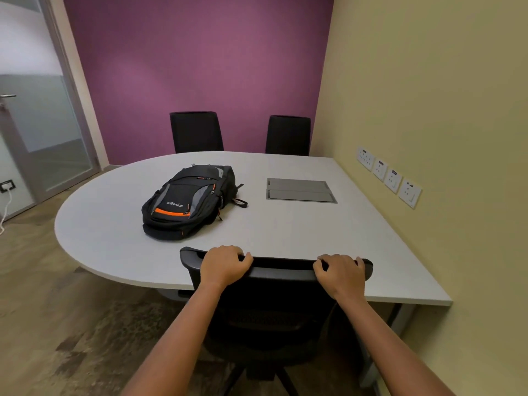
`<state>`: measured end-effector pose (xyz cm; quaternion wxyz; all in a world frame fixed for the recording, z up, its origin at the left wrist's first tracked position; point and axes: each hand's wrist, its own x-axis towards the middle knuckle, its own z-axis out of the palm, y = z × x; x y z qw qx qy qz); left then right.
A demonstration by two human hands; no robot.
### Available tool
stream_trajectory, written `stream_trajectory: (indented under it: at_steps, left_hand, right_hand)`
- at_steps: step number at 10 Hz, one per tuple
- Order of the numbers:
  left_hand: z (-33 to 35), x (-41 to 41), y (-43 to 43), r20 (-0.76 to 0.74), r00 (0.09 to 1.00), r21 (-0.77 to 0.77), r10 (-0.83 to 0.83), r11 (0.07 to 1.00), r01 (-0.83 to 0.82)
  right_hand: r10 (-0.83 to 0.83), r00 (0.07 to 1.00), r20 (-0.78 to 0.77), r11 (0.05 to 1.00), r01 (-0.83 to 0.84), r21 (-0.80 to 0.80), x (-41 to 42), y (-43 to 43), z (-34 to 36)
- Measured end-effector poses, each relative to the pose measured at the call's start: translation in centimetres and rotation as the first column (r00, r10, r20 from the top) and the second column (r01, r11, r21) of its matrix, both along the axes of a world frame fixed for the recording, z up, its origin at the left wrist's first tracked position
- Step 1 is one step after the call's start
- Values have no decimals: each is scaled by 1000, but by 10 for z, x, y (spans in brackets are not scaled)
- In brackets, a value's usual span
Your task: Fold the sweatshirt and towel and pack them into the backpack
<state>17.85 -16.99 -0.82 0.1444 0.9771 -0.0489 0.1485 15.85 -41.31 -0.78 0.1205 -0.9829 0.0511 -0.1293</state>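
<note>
A black backpack [190, 201] with grey panels and an orange stripe lies flat on the white table [300, 227], left of the middle, its zips closed. A black office chair [274, 310] stands pushed in at the near edge. My left hand [224, 265] grips the left end of the chair's top rail, fingers curled over it. My right hand [340, 271] grips the right end of the same rail. No sweatshirt or towel is in view.
A grey cable hatch [300, 190] is set into the table right of the backpack. Two black chairs [197, 131] [288, 135] stand at the far side against the purple wall. Wall sockets [388, 175] line the right wall. A glass door [37, 115] is at the left.
</note>
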Motion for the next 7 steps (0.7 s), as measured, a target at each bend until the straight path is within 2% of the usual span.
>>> stream_trajectory:
  at_steps: [2, 4, 5, 6, 7]
  left_hand:
    - [-2, 5, 6, -29, 999, 7, 30, 1000, -29]
    - [-2, -8, 0, 39, 990, -85, 134, 988, -131]
    - [-7, -20, -6, 119, 983, -144, 141, 982, -123]
    - [-15, -33, -7, 252, 955, -133, 155, 983, -124]
    - [-48, -52, -10, 334, 926, -132, 174, 982, -137]
  right_hand:
    - [5, 1000, 11, 1000, -5, -12, 3, 4, -3]
    - [-1, 1000, 24, 1000, 1, 13, 2, 3, -7]
    - [-37, 995, 89, 999, 34, 42, -3, 7, -14]
    - [-83, 990, 110, 992, 72, 100, -14, 12, -14]
    - [-41, 978, 203, 995, 22, 94, -33, 23, -28]
